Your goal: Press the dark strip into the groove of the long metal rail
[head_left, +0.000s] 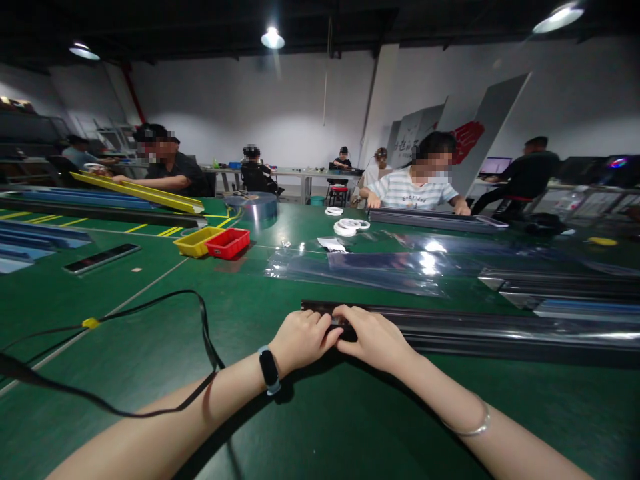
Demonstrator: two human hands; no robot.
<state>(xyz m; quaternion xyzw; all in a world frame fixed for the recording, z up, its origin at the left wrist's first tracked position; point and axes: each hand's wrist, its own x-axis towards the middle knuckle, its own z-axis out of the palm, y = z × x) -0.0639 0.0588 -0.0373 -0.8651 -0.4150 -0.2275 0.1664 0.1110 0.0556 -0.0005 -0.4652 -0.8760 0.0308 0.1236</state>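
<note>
A long black profile strip (pixel 475 330) lies on the green table, running from the middle out to the right edge. At its left end my left hand (pixel 303 339) is closed, fingers curled over the strip and thumb pointing right. My right hand (pixel 374 337) grips the same strip just beside it, with the fingers over the top and the thumb in front. The two thumbs nearly meet. Whether a small part sits between the fingertips is hidden.
Clear plastic film (pixel 380 267) lies beyond the strip, with white tape rolls (pixel 347 227) behind. Further left are a red bin (pixel 228 243), a yellow bin (pixel 196 241) and a phone (pixel 103 258). A black cable (pixel 203 320) loops near my left arm. Co-workers sit across the table.
</note>
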